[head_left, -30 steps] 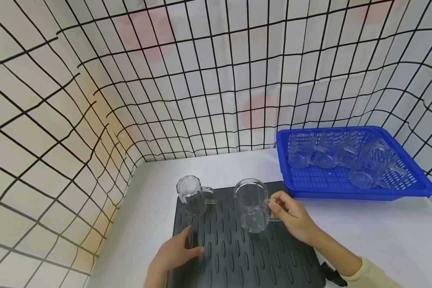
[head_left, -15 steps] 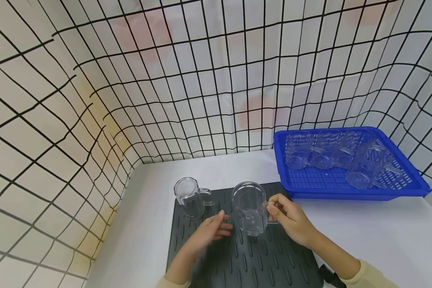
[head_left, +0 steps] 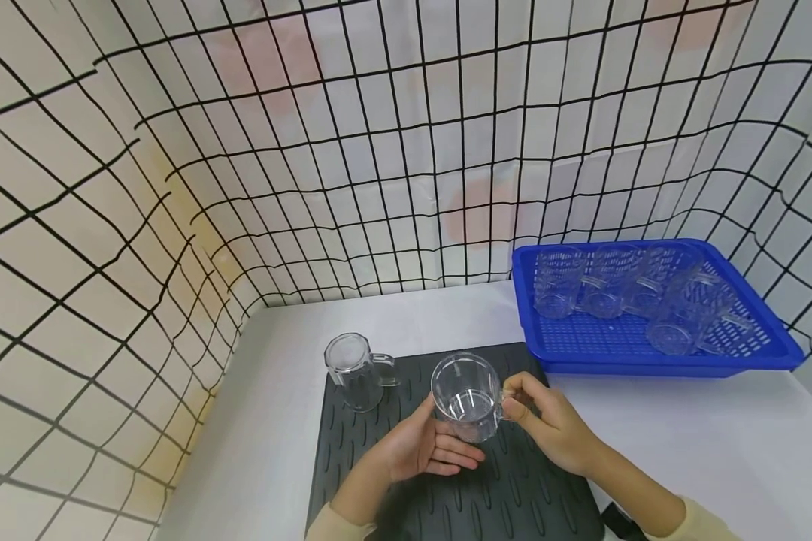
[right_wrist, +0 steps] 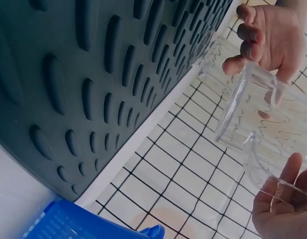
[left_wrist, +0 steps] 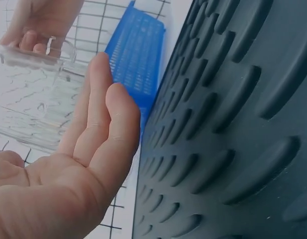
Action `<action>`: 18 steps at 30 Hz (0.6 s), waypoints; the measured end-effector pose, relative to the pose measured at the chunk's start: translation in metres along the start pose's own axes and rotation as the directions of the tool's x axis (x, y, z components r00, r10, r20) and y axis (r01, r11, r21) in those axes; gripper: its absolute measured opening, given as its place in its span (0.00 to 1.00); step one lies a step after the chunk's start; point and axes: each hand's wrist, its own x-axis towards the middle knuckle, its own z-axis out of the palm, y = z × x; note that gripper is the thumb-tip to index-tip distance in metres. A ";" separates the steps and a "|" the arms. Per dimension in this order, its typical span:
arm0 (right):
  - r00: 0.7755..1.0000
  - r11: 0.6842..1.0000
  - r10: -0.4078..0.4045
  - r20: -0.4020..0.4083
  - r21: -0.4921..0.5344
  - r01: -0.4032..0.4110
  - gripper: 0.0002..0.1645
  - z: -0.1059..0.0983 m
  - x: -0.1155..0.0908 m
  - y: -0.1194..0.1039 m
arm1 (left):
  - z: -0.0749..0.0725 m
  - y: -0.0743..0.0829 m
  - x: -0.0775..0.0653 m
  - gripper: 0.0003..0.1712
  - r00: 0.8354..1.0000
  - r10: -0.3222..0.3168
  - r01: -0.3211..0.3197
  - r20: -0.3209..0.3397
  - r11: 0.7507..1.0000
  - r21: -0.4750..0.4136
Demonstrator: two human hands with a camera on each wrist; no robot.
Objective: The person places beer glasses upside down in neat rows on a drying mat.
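My right hand [head_left: 551,428] grips the handle of a clear glass mug [head_left: 467,394], which is held over the black ridged mat [head_left: 494,500]. The mug's mouth faces up toward the head camera. Beside and below the mug, my left hand [head_left: 416,451] has its palm turned up and its fingers extended, right at the mug's lower side. In the right wrist view the mug [right_wrist: 272,112] lies between both hands, with fingers around its handle. A second glass mug [head_left: 355,373] stands on the mat's far left corner, its handle pointing right.
A blue plastic basket [head_left: 649,367] holding several clear glass mugs [head_left: 680,323] stands at the back right, against the mat's far right corner. Black wire grid panels [head_left: 436,176] rise behind and to both sides of the white table [head_left: 274,406].
My left hand has moved right across the mat from near the standing mug to the held mug, turning its palm up. The held mug has tilted and sits slightly lower in view.
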 end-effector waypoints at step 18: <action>0.980 0.988 -0.078 0.182 -0.121 0.101 0.18 0.005 -0.013 -0.003 | -0.009 0.008 0.001 0.51 0.981 0.085 -0.085 -0.175 0.996 0.009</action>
